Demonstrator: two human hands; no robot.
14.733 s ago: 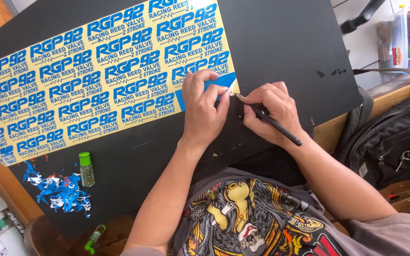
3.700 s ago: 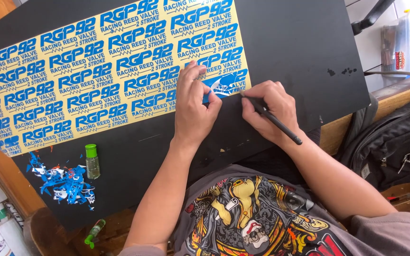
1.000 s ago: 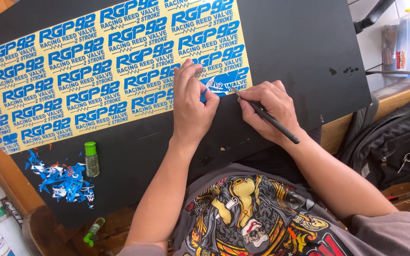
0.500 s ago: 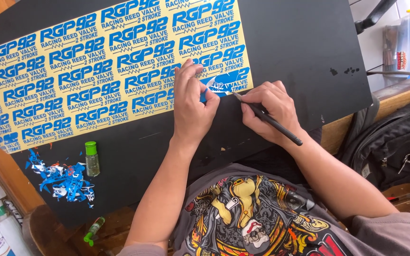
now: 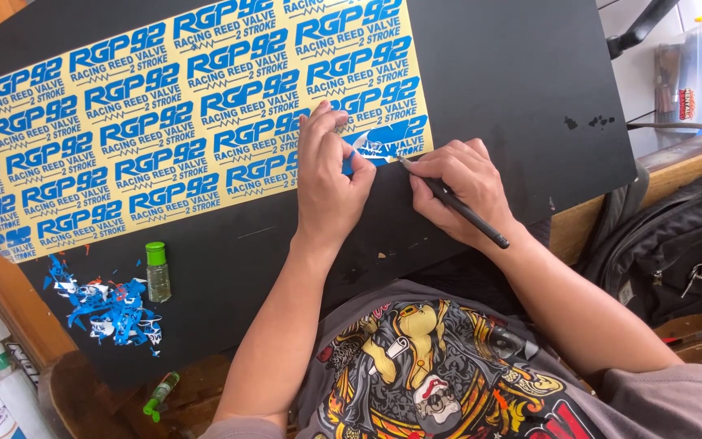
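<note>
Now | right hand [image 5: 458,189] clenched on black knife [image 5: 457,205] | left hand [image 5: 328,175] flat, pinning sticker sheet [image 5: 188,106] near board [image 5: 522,89] front edge | risk: blade slipping toward left fingertips [image 5: 359,162], tearing blue vinyl

Black board [image 5: 489,73], sticker sheet [image 5: 164,122], small bottle [image 5: 157,272], blue scraps [image 5: 111,305]

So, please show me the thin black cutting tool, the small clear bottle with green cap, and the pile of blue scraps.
thin black cutting tool [image 5: 458,205], head view, mid shaft.
small clear bottle with green cap [image 5: 157,275], head view, body.
pile of blue scraps [image 5: 111,307], head view, centre.
</note>
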